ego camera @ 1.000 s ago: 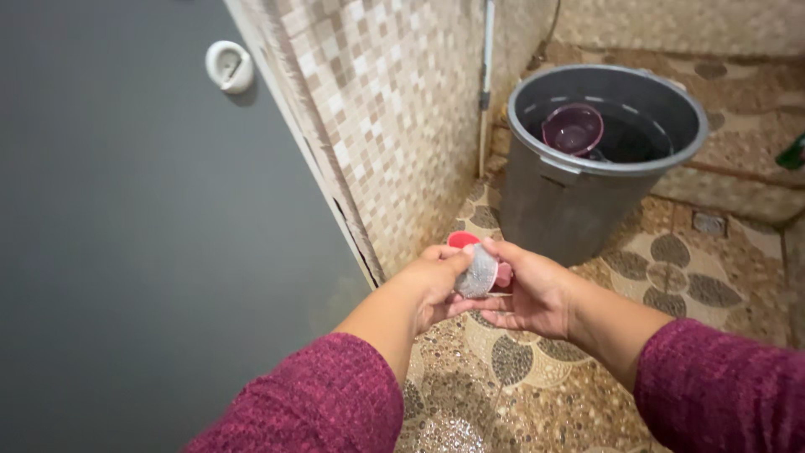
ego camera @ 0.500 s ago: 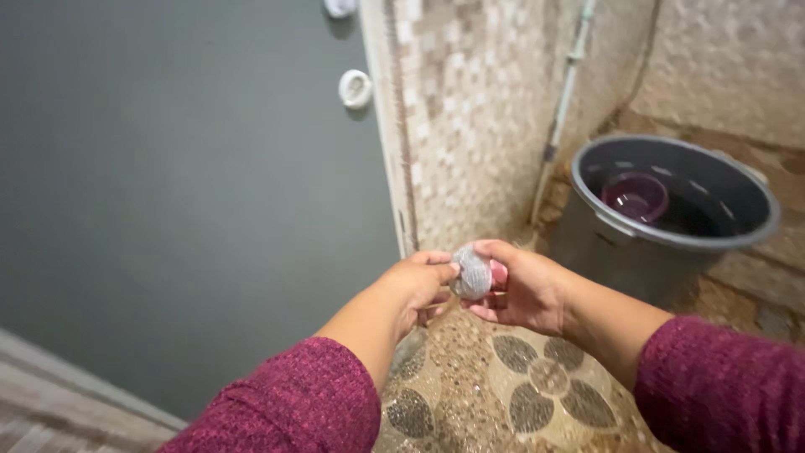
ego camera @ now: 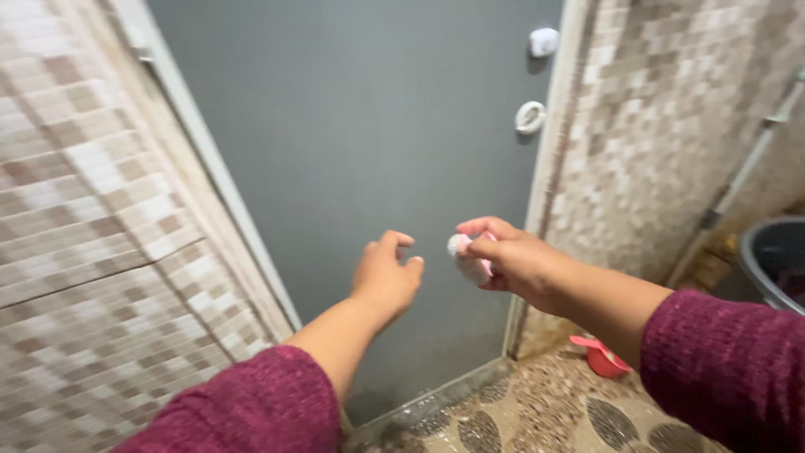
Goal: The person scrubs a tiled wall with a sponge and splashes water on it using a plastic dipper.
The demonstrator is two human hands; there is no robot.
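My right hand (ego camera: 513, 262) holds a small silvery mesh scrubber (ego camera: 466, 258) with a pink piece behind it, pinched between thumb and fingers in front of the grey door (ego camera: 360, 143). My left hand (ego camera: 387, 275) is a short way to the left of the scrubber, empty, with its fingers loosely curled and apart, reaching toward the door. Both arms wear maroon knitted sleeves.
The grey door carries a white ring handle (ego camera: 530, 117) and a white knob (ego camera: 544, 41) near its right edge. Mosaic tiled walls (ego camera: 92, 252) flank it. A red scoop (ego camera: 600, 356) lies on the pebble-pattern floor (ego camera: 545, 411). A grey bucket's rim (ego camera: 776, 262) shows at the right.
My view has swung left from the bucket to the door. My left hand let go of the scrubber and moved apart toward the door; my right hand keeps it.
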